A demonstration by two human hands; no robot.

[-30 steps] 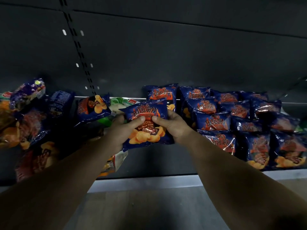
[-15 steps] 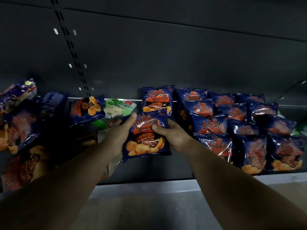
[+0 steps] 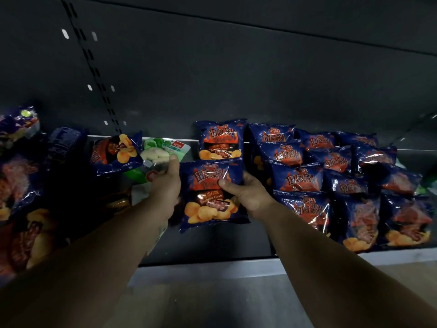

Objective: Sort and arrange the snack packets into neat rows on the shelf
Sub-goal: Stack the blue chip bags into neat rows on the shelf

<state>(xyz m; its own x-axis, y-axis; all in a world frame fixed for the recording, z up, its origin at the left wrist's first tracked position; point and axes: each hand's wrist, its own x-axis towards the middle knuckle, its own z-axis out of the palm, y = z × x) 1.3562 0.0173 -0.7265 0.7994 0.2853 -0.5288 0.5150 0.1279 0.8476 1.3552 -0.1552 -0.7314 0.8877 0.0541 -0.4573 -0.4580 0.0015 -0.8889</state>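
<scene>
I see the right hand (image 3: 248, 195) gripping a blue chip packet (image 3: 212, 195), thumb curled over its front. The packet sits on the shelf (image 3: 212, 247), just in front of another blue packet (image 3: 220, 139) and beside the blue rows (image 3: 331, 176) on the right. The left hand (image 3: 166, 183) rests flat against the packet's left edge, fingers straight. A green-white packet (image 3: 163, 150) lies behind the left hand, and loose mixed packets (image 3: 21, 185) sit far left.

The right hand (image 3: 248, 195) pinches a blue chip packet (image 3: 212, 192) at its right edge, thumb on the front; the left hand (image 3: 165, 183) lies along its left edge. Just behind the grip stands another blue packet (image 3: 221, 139); rows of blue packets (image 3: 331, 176) lie right of it, a green packet (image 3: 163, 150) left.
</scene>
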